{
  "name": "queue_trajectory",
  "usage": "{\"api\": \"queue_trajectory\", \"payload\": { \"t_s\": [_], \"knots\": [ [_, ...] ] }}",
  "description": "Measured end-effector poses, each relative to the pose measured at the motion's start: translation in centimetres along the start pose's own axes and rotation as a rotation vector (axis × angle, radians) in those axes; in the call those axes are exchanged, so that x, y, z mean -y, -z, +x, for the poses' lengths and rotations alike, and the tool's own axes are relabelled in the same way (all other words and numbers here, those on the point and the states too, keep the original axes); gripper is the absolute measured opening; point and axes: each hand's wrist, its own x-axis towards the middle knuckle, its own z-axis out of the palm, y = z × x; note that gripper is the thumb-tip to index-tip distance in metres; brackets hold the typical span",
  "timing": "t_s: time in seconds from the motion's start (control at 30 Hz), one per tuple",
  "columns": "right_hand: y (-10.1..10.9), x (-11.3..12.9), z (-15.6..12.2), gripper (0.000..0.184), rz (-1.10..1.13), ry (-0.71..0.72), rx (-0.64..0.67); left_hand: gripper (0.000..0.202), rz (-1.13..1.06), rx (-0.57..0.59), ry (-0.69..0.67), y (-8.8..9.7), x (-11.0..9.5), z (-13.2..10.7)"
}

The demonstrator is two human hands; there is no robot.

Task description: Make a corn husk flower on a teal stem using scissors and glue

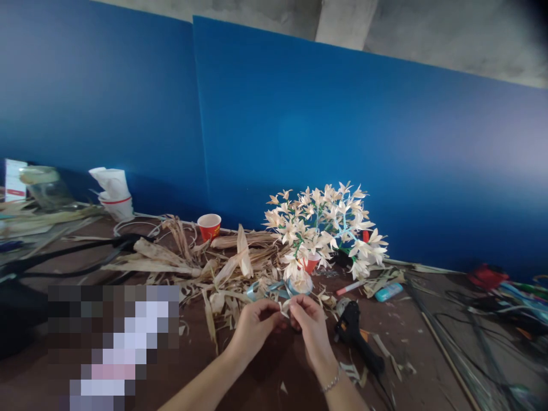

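My left hand (257, 326) and my right hand (309, 324) meet low in the middle of the view, above the brown table. Their fingertips pinch a small cream piece of corn husk (285, 309) between them. Just beyond stands a bunch of husk flowers (325, 228) with pale pointed petals and green bits on the stems. A pair of light-blue-handled scissors (256, 291) lies partly among the husks behind my hands. To the right of my right hand rests a black glue gun (357, 337) with its cord running toward the front edge.
Dried corn husks (171, 260) are heaped left of the flowers. A red paper cup (209, 227) stands behind them, and a white cup (116, 204) farther left. A turquoise tube (389, 292) lies right. Cables (475, 319) tangle at far right. A blue panel (299, 125) closes off the back.
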Motion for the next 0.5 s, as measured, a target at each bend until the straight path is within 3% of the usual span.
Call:
{"api": "queue_trajectory", "payload": {
  "t_s": [0.5],
  "knots": [
    [-0.05,-0.26,0.06,0.019,-0.082,0.012,-0.013,0.016,0.010,-0.019,-0.004,-0.06,-0.22,-0.13]
  ]
}}
